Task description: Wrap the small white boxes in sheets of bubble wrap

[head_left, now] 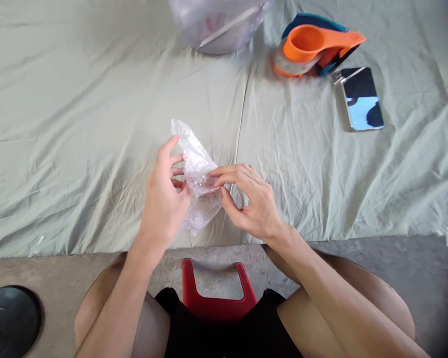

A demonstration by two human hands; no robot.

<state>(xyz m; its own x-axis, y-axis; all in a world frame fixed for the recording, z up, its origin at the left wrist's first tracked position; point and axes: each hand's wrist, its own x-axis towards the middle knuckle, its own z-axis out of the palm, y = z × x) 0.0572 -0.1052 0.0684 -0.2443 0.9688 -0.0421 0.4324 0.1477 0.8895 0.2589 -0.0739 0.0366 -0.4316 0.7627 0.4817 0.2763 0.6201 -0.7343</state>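
Between my hands, just above the cloth, is a crinkled piece of clear plastic film (199,169); whether it is a bag or a loose sheet I cannot tell. My left hand (166,191) holds its left side, the thumb in front and the curved fingers partly behind it. At its right edge, my right hand (248,199) pinches the film with the thumb and fingertips. Part of the film hangs down below both hands, toward the near edge of the cloth.
A grey-green cloth (97,124) lies wrinkled before me. Beyond are a translucent container (220,25), an orange tape dispenser (306,42) and a phone (363,99). A red plastic stool (220,308) is beneath me; a black round object (11,318) lies on the floor at left.
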